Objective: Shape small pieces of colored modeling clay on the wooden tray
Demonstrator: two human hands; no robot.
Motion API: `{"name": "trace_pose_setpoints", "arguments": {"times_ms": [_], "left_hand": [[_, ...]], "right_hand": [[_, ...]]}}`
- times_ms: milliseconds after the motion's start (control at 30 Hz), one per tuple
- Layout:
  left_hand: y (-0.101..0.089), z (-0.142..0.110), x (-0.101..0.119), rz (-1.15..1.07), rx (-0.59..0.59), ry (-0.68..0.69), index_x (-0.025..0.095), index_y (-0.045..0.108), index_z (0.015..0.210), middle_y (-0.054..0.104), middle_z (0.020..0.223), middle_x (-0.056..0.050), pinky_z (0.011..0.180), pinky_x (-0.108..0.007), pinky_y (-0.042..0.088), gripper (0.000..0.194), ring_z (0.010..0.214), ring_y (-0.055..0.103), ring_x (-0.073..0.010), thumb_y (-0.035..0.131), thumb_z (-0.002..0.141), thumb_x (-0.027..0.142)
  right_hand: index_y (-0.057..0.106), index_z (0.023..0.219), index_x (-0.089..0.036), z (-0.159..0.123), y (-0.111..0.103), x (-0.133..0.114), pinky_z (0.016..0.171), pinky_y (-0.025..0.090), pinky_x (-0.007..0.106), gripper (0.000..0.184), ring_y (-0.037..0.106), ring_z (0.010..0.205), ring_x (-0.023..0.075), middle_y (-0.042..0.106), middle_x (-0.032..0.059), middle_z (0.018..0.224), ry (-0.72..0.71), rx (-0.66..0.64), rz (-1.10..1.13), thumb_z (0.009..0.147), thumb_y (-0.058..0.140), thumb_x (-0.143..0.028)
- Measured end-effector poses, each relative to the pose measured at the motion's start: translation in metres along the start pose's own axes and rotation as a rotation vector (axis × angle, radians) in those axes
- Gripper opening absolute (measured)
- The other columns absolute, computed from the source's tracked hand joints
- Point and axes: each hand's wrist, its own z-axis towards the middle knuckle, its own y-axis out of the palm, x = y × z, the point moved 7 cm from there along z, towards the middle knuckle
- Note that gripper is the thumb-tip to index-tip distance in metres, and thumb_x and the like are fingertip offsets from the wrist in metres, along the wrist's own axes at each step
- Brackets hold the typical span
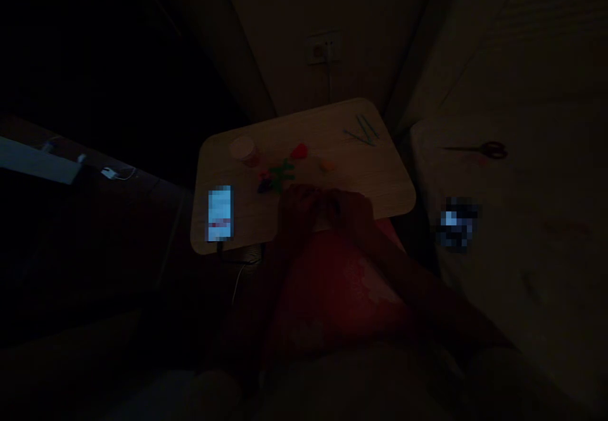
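In the dim light my left hand point(299, 204) and my right hand point(350, 211) are close together at the near edge of a small wooden table point(375, 183). The fingers of both are curled inward, and whatever they hold is too dark to make out. Just beyond my left hand is a green branching piece point(282, 173), with a small dark piece point(264, 185) beside it. Farther back on the tabletop lie a red piece point(299, 150) and a yellow-orange piece point(327, 164).
A pale tub point(244, 149) stands at the table's back left, and a lit phone point(219, 213) lies at the front left. Several thin green sticks point(363, 131) rest at the back right. Scissors point(491, 149) and a blurred dark object point(457, 223) are on the surface to the right.
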Motion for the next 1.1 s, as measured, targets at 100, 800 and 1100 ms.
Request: {"name": "trace_pose_setpoints", "arguments": {"times_ms": [100,800,1100], "left_hand": [[-0.001,-0.001,0.003,-0.025,0.03,0.012,0.019,0.077,0.116,0.074,0.122,-0.013,0.103,-0.046,0.052,0.026,0.115,0.066,-0.0274,0.057,0.105,0.031],[0.004,-0.005,-0.005,-0.202,0.037,0.045,0.021,0.078,0.111,0.078,0.114,-0.01,0.101,-0.042,0.06,0.02,0.11,0.072,-0.0226,0.06,0.102,0.019],[0.0,0.004,-0.004,-0.28,0.02,-0.037,0.02,0.071,0.104,0.071,0.122,-0.01,0.103,-0.041,0.059,0.01,0.114,0.069,-0.0221,0.062,0.101,0.02]], "right_hand": [[0.073,0.121,-0.022,0.0,-0.003,0.002,0.07,0.041,0.032,0.039,0.075,0.089,0.0276,0.082,0.0129,0.104,0.063,0.001,-0.029,0.107,0.042,-0.042],[0.069,0.123,-0.02,0.0,0.007,-0.006,0.072,0.043,0.032,0.035,0.075,0.092,0.0272,0.081,0.0122,0.108,-0.013,-0.046,0.001,0.107,0.041,-0.035],[0.066,0.12,-0.018,-0.005,0.004,-0.001,0.069,0.042,0.032,0.033,0.076,0.089,0.0281,0.08,0.0153,0.103,0.087,-0.04,-0.076,0.107,0.041,-0.035]]}}
